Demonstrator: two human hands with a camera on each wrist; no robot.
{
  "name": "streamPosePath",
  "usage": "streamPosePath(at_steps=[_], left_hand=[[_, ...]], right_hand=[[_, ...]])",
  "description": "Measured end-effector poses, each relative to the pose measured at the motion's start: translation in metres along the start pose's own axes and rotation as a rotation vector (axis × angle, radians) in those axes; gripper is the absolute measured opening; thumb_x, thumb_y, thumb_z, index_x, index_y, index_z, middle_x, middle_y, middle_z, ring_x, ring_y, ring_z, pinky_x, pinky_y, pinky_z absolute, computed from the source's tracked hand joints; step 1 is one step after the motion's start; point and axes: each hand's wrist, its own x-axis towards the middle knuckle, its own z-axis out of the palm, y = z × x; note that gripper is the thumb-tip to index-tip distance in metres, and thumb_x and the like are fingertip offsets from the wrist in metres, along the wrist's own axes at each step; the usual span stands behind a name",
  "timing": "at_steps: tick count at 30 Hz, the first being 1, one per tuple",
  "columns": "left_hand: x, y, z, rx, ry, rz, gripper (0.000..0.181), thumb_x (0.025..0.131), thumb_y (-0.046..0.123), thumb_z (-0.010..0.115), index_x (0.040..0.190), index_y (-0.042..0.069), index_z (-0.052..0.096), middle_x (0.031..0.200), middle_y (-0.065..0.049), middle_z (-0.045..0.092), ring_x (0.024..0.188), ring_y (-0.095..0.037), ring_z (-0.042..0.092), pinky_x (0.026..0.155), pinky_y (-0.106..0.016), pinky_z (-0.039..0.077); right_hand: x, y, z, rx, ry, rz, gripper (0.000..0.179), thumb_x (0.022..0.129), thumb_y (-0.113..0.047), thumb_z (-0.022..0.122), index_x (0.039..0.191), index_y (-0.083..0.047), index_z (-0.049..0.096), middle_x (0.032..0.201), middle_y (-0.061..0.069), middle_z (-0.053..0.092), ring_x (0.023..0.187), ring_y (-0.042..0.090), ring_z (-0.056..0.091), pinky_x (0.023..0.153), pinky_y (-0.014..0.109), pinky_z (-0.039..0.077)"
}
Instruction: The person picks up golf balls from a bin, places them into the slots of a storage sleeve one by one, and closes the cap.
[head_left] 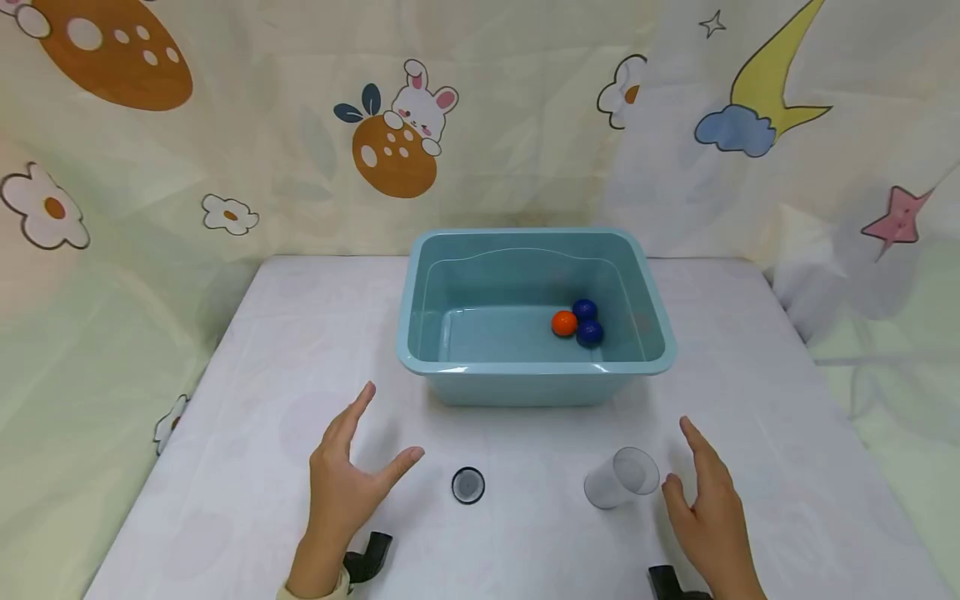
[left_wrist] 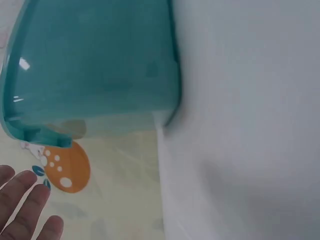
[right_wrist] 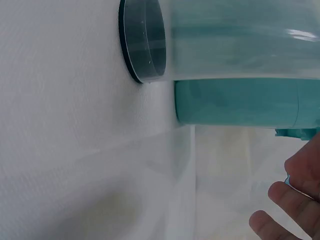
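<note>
My left hand (head_left: 348, 487) is held over the table, thumb and fingers spread, with nothing in it. A small round clear lid with a dark rim (head_left: 468, 485) lies to its right. A clear plastic cylinder (head_left: 611, 483), like a cup, stands close to my right hand (head_left: 708, 512). That hand's fingers are extended beside the cylinder, its thumb tip near the rim. In the right wrist view the cylinder (right_wrist: 240, 45) fills the top, and the lid (right_wrist: 142, 40) shows at its left end. Fingers (left_wrist: 25, 215) show at the lower left of the left wrist view.
A light blue plastic basin (head_left: 510, 387) stands behind both hands. Inside, toward its right, lie an orange ball (head_left: 564, 323) and two dark blue balls (head_left: 589, 333). A patterned curtain (head_left: 525, 125) hangs behind the white-covered table (head_left: 315, 333). Black wrist mounts (head_left: 367, 558) sit by the wrists.
</note>
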Motion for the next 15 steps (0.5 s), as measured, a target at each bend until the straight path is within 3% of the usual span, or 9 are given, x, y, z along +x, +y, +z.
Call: streamPosePath(at_steps=[2, 4, 6, 8, 11, 15], left_hand=[[0.004, 0.002, 0.000, -0.047, 0.010, 0.015, 0.098, 0.070, 0.022, 0.102, 0.157, 0.009, 0.058, 0.151, -0.012, 0.065, 0.139, -0.029, 0.062, 0.117, -0.021, 0.044], [0.009, 0.004, 0.000, -0.094, 0.017, 0.041, 0.097, 0.070, 0.016, 0.102, 0.156, 0.006, 0.058, 0.150, -0.014, 0.065, 0.141, -0.016, 0.061, 0.117, -0.014, 0.039], [0.013, 0.006, 0.000, -0.141, 0.026, 0.067, 0.096, 0.068, 0.010, 0.101, 0.154, 0.002, 0.059, 0.148, -0.016, 0.066, 0.141, -0.006, 0.058, 0.118, -0.016, 0.041], [0.017, 0.008, -0.001, -0.181, 0.030, 0.088, 0.095, 0.067, 0.003, 0.100, 0.152, -0.001, 0.059, 0.146, -0.018, 0.067, 0.139, -0.002, 0.058, 0.117, -0.019, 0.043], [0.023, 0.011, -0.002, -0.238, 0.027, 0.106, 0.094, 0.065, -0.004, 0.099, 0.150, -0.003, 0.060, 0.145, -0.020, 0.067, 0.137, -0.005, 0.061, 0.115, -0.024, 0.048], [0.031, 0.014, -0.005, -0.280, 0.006, 0.121, 0.089, 0.070, 0.004, 0.101, 0.149, -0.006, 0.060, 0.145, -0.020, 0.067, 0.136, -0.008, 0.064, 0.113, -0.027, 0.051]], right_hand=[[-0.002, 0.000, 0.000, 0.011, -0.012, 0.003, 0.076, 0.098, 0.008, 0.054, 0.170, -0.004, 0.030, 0.168, 0.028, 0.038, 0.150, 0.056, 0.036, 0.123, 0.070, 0.032], [-0.005, -0.001, 0.000, 0.027, -0.017, -0.008, 0.080, 0.096, 0.009, 0.055, 0.170, -0.007, 0.030, 0.169, 0.025, 0.039, 0.155, 0.049, 0.035, 0.131, 0.046, 0.029], [-0.007, -0.001, 0.001, 0.052, -0.021, -0.026, 0.085, 0.093, 0.011, 0.055, 0.171, -0.011, 0.029, 0.169, 0.020, 0.040, 0.161, 0.028, 0.032, 0.125, 0.019, 0.023], [-0.009, -0.001, 0.002, 0.084, -0.029, -0.058, 0.093, 0.087, 0.014, 0.057, 0.172, -0.014, 0.029, 0.169, 0.018, 0.042, 0.160, 0.004, 0.026, 0.112, 0.002, 0.017], [-0.010, 0.000, 0.005, 0.142, -0.057, -0.126, 0.106, 0.079, 0.019, 0.060, 0.173, -0.015, 0.025, 0.168, 0.018, 0.042, 0.149, -0.020, 0.020, 0.109, -0.002, 0.017], [-0.012, 0.003, 0.008, 0.221, -0.109, -0.214, 0.114, 0.074, 0.022, 0.065, 0.173, -0.014, 0.021, 0.171, 0.003, 0.037, 0.148, -0.019, 0.023, 0.111, -0.001, 0.021]])
